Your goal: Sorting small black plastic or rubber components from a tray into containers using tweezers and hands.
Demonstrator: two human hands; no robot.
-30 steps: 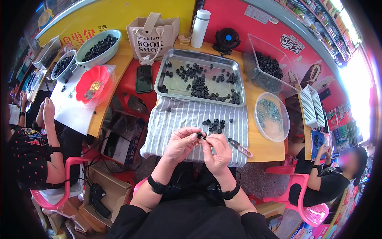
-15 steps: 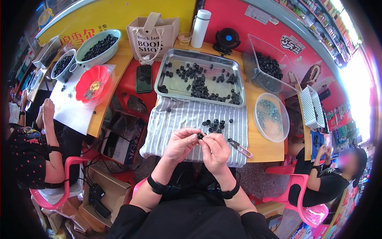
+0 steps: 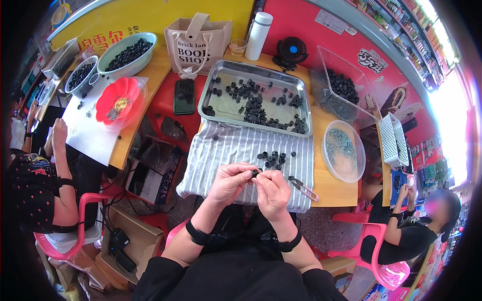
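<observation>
Over the front of a striped cloth [image 3: 221, 165], my two hands meet at a small black plastic part [image 3: 255, 173]. My left hand [image 3: 228, 184] pinches it between thumb and fingers. From the other side, my right hand [image 3: 273, 193] has its fingertips closed against the same part; whether they also hold something tiny is hidden. Just beyond my fingers lies a loose group of similar black parts [image 3: 272, 159]. Snips with pink handles [image 3: 304, 188] rest on the cloth right of my right hand. Farther back, a metal tray [image 3: 221, 108] carries many more black parts.
To the right stand a round clear tub [image 3: 346, 168] of small metallic pieces and a clear bin [image 3: 329, 103] of black parts. A phone [image 3: 184, 98], canvas bag [image 3: 193, 45], white bottle [image 3: 259, 37] and black fan [image 3: 291, 51] line the back. Co-workers sit at both sides.
The whole view has shifted slightly, moving the table's things a little to the right. My hands stay together at the black part, with only small finger movement.
</observation>
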